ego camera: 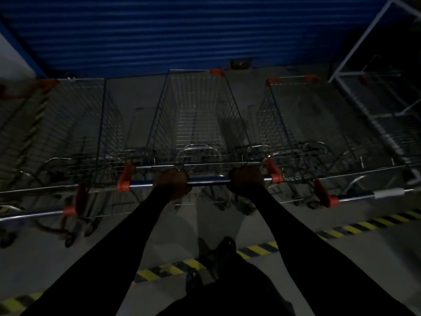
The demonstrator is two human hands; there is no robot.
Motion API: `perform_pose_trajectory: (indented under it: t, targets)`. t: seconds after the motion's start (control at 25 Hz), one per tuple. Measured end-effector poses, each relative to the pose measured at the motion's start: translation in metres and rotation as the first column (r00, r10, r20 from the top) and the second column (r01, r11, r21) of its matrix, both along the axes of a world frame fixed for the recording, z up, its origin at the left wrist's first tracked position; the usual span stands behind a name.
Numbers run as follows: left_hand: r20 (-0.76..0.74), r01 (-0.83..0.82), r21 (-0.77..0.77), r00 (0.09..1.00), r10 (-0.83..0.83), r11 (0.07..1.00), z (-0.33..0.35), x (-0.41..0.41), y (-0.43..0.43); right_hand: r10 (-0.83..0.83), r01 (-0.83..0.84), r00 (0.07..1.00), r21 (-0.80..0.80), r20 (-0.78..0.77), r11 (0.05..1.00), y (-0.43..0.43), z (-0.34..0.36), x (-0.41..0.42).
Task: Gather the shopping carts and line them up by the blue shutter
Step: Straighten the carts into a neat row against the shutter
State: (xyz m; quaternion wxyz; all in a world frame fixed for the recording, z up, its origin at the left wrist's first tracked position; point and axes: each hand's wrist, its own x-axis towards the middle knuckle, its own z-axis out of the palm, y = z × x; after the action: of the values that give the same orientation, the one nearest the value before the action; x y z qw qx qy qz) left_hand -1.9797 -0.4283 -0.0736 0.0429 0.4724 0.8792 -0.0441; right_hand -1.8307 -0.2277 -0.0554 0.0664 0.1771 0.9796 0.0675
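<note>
Three wire shopping carts with orange corner pieces stand side by side, noses toward the blue shutter (182, 30). The middle cart (198, 110) is directly in front of me. My left hand (172, 181) and my right hand (247, 177) both grip its handle bar (209, 180), fingers curled over it. The left cart (68, 124) and the right cart (319, 124) stand close on either side, their handle bars a little nearer to me. The scene is dim.
A white metal frame rack (373, 71) stands at the far right beside the right cart. A yellow-and-black hazard stripe (257, 249) runs across the grey floor under my feet. A pale wall edge (11, 58) borders the shutter on the left.
</note>
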Motion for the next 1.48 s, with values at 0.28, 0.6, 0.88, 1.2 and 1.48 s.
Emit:
perform_pose_trajectory:
  t: [0.28, 0.6, 0.88, 1.2, 1.48]
  targets:
    - [-0.032, 0.004, 0.089, 0.999, -0.002, 0.996, 0.005, 0.032, -0.019, 0.025, -0.024, 1.000, -0.065, 0.002, 0.998, -0.021, 0.006, 0.022]
    - [0.004, -0.113, 0.048, 0.994, 0.113, 0.992, 0.015, 0.065, -0.025, -0.044, 0.045, 0.998, -0.030, 0.054, 0.999, -0.025, 0.001, 0.048]
    - [0.043, -0.147, -0.096, 0.987, 0.152, 0.984, 0.022, 0.082, -0.021, 0.027, -0.024, 0.999, -0.119, 0.023, 0.993, -0.022, 0.007, 0.065]
    - [0.026, -0.096, -0.118, 0.995, 0.099, 0.988, 0.015, 0.091, -0.028, -0.019, 0.025, 0.999, -0.224, 0.027, 0.974, -0.022, 0.001, 0.079]
    - [0.000, -0.195, -0.091, 0.981, 0.196, 0.976, 0.017, 0.098, -0.023, 0.098, -0.112, 0.991, -0.156, -0.092, 0.981, -0.016, -0.004, 0.086]
